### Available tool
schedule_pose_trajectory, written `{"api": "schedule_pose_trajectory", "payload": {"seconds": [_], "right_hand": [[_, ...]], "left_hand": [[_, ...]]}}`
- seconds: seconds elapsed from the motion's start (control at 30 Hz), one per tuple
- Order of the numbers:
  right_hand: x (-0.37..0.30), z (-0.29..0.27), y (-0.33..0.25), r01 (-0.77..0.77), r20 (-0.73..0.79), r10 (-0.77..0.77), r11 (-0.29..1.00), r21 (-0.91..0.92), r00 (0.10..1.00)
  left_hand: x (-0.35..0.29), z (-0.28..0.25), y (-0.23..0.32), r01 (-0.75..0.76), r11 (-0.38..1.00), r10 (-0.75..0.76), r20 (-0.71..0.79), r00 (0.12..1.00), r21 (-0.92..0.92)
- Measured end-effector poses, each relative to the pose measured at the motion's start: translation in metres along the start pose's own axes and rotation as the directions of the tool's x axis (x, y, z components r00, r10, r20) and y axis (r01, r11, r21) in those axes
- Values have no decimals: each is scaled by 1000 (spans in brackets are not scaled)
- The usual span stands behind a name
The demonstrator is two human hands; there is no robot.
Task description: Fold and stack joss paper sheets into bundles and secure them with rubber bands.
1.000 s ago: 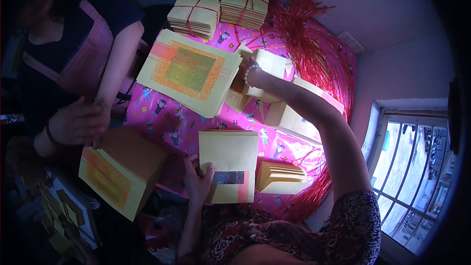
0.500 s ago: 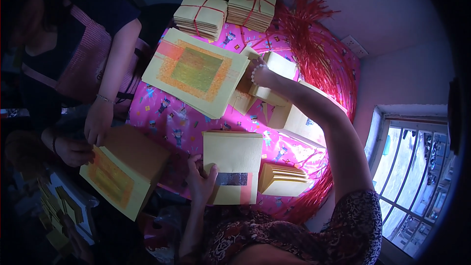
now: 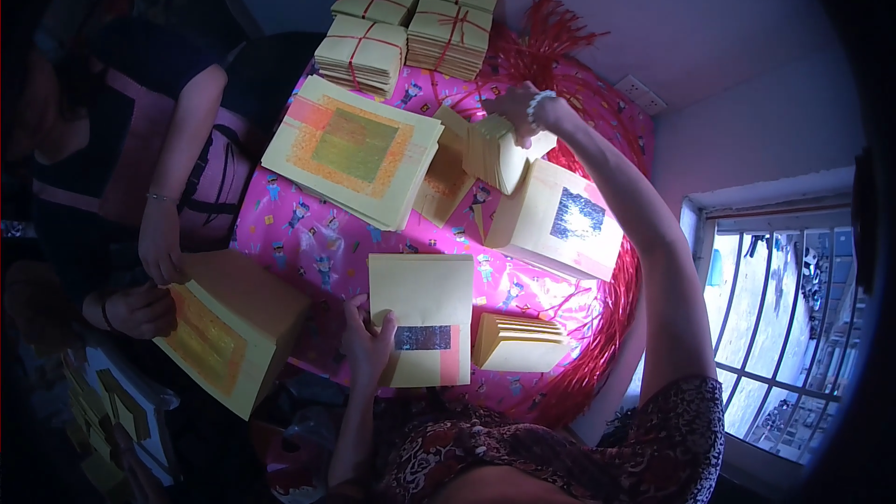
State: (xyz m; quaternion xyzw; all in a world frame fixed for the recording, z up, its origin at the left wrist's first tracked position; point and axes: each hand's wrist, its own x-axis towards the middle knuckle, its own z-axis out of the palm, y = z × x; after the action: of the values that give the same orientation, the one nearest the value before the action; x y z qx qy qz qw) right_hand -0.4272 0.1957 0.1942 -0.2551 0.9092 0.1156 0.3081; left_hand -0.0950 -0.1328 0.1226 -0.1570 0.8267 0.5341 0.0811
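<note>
A stack of pale yellow paper sheets (image 3: 422,291), with a dark block and a pink strip on its lower part, lies in front of me. My left hand (image 3: 370,341) grips its left edge, thumb on top. Farther off, my right hand (image 3: 527,117), a beaded bracelet at the wrist, is closed over the upper edge of a folded bunch of yellow paper (image 3: 499,154); some fingertips are hidden. Beside that bunch sits a thick folded paper stack (image 3: 551,219) with a dark shiny block. A smaller folded bunch (image 3: 521,343) rests to the right of the sheets under my left hand.
Large orange-printed sheets (image 3: 355,149) lie on the pink patterned tablecloth (image 3: 322,243). Bundles tied with red strips (image 3: 359,51) are piled at the back. Red plastic strands (image 3: 611,336) line the right side. At left, a co-worker's hands (image 3: 154,303) hold printed paper (image 3: 210,341). A barred window is at right.
My right hand has shifted up and to the right within the view, and the folded bunch beneath it now shows more fully. My left hand keeps its grip. The whole view has shifted somewhat.
</note>
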Motion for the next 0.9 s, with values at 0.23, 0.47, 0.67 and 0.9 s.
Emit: {"api": "schedule_pose_trajectory", "payload": {"seconds": [0.23,0.47,0.67,0.9], "right_hand": [[-88,-53,5,88,-296,8,947,310,955],[-134,-78,-24,348,-456,-87,774,529,886],[-129,-89,-78,489,-459,-167,296,821,872],[-54,-54,-115,173,-243,-130,-401,900,961]], "left_hand": [[1,1,-18,-101,995,100,-98,990,-4],[1,5,-12,-117,991,111,-86,990,-62],[1,-1,-19,-147,989,147,-73,986,2],[0,0,-11,-149,989,149,-61,987,6]]}}
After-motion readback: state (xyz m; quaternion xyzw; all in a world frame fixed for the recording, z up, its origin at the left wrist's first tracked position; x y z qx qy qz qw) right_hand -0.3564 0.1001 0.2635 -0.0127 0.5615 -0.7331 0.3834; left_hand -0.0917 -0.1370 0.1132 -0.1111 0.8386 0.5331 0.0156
